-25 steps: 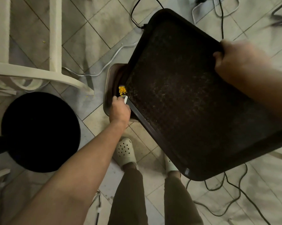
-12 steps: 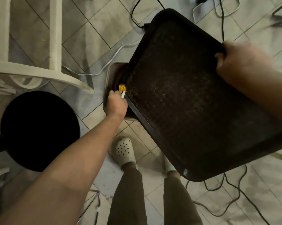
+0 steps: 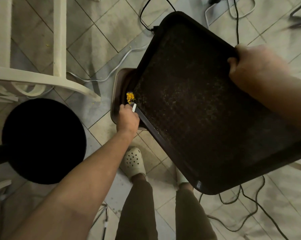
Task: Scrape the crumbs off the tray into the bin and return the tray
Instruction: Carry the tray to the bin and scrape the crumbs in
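The left hand (image 3: pixel 128 118) reaches far down, fingers curled tight. The right hand (image 3: pixel 255 70) is up high, fingers curled too.

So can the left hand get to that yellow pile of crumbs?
Probably yes. The left hand holds a small white scraper right next to the yellow crumbs at the tray edge over the bin, and nothing lies between them.

Bare forearms; olive-brown trousers (image 3: pixel 137 213); cream perforated clogs (image 3: pixel 133 161).
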